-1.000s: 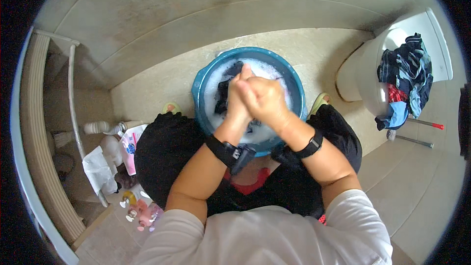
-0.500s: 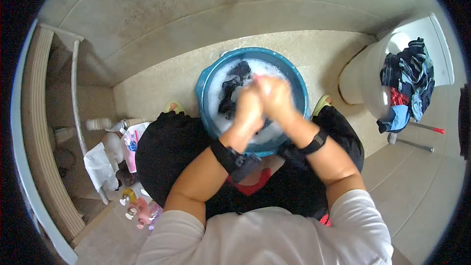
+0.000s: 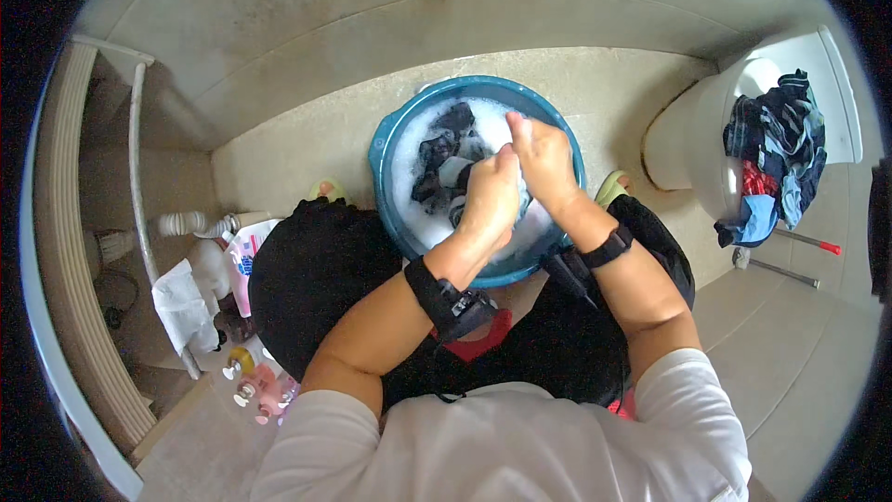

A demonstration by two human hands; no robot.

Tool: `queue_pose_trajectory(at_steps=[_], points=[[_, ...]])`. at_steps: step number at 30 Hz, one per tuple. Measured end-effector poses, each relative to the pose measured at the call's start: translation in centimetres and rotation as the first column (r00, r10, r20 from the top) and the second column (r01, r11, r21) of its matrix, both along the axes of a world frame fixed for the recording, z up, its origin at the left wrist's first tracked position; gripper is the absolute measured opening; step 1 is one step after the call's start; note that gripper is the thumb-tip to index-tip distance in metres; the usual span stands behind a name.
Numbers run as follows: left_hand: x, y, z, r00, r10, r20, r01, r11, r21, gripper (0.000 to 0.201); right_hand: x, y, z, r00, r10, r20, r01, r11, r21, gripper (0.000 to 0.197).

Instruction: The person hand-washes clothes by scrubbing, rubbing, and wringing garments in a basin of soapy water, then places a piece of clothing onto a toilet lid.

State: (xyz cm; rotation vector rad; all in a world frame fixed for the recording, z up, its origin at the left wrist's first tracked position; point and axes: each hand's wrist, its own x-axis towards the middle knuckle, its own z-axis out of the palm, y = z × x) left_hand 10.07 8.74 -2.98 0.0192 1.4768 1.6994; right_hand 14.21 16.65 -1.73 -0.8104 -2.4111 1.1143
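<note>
A round blue basin [image 3: 383, 163] stands on the floor between my knees, with white suds on its water. Dark wet clothing [image 3: 437, 160], black and grey, lies in the foam toward its left side. Over the basin's middle, my left hand [image 3: 491, 197] is closed round part of a grey-and-dark garment [image 3: 453, 173] that trails into the suds. Close beside it on the right is my right hand [image 3: 546, 165], also closed, thumb raised, with a bit of the cloth showing between the two hands. Their palms and most of the gripped fabric are hidden. Black straps circle both wrists.
To the right, a pile of clothes [image 3: 776, 153] lies on a white toilet [image 3: 683, 139]. A red-tipped rod [image 3: 808, 242] is next to it. At left are a pale rail [image 3: 137, 167], a pink-and-white pack [image 3: 240, 265] and several pump bottles [image 3: 260, 389]. A tiled wall [image 3: 390, 0] rises behind the basin.
My hands were blurred and pressed together over the basin; now they are slightly apart, the right one farther right. More of the grey garment shows beside my left hand.
</note>
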Motion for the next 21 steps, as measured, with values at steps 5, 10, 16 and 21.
queue_pose_trajectory(at_steps=[5,10,16,21], points=[[-0.9,-0.9,-1.2,0.995,-0.058,0.083,0.053,0.997,0.058,0.039,0.0,-2.7,1.3,0.995,0.088,-0.055,-0.080,0.988,0.132,0.038],[-1.5,-1.3,-3.0,0.921,-0.192,0.339,0.079,0.944,0.321,0.043,-0.1,-2.8,-0.6,0.967,0.113,-0.230,-0.046,0.960,0.275,0.039],[-1.9,-1.4,-3.5,0.969,-0.123,0.216,0.091,0.984,0.152,0.035,0.1,-2.5,0.0,0.995,0.064,-0.078,-0.052,0.988,0.145,0.040],[0.8,-0.1,-1.2,0.995,-0.069,0.069,0.066,0.997,0.040,0.028,0.6,0.7,-0.3,0.995,-0.014,0.098,0.005,0.995,0.097,0.041]])
